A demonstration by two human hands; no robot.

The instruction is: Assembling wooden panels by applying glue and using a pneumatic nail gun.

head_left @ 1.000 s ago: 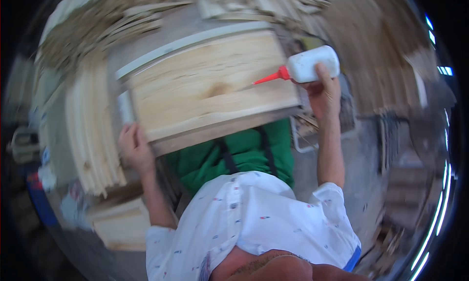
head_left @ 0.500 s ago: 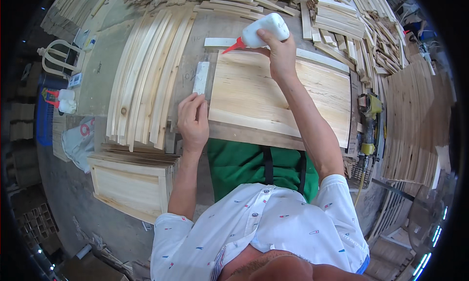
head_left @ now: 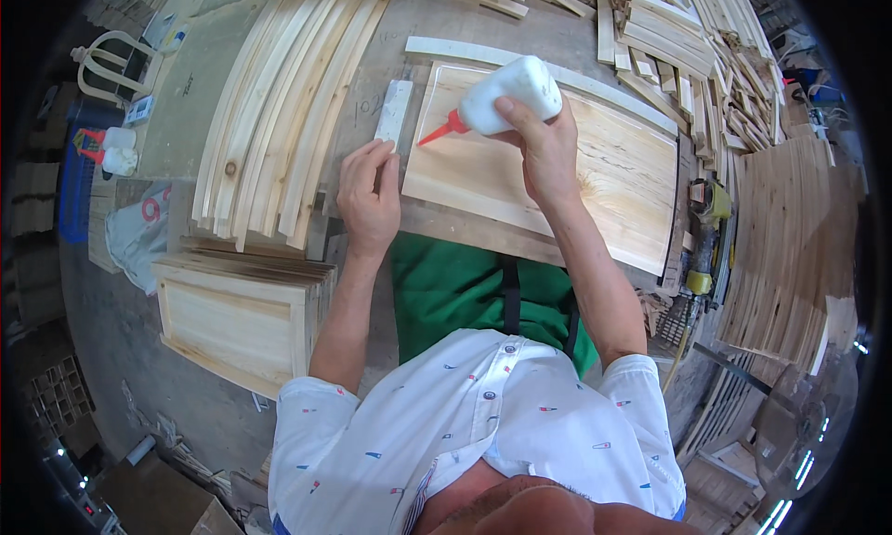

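Observation:
My right hand (head_left: 548,154) is wrapped round a white glue bottle (head_left: 516,93), tilted with its red nozzle pointing down to the left. The nozzle tip is at the left edge of a pale wooden panel (head_left: 520,182) lying flat before me; whether it touches is hard to tell. My left hand (head_left: 370,198), left of the panel, pinches the near end of a short whitish wooden strip (head_left: 395,107). A long pale strip (head_left: 641,107) runs along the panel's far edge.
Long wooden slats (head_left: 279,117) lie left of my left hand, above a stack of framed panels (head_left: 232,326). Yellow-green power tools (head_left: 711,202) sit right of the panel, beside a tall stack of boards (head_left: 780,247). Offcuts pile up at the far right. Another glue bottle (head_left: 121,161) stands far left.
The glue bottle's nozzle has moved from the panel's far left corner nearer to me along its left edge. My left hand keeps its pinch on the short strip. The whole view has shifted slightly.

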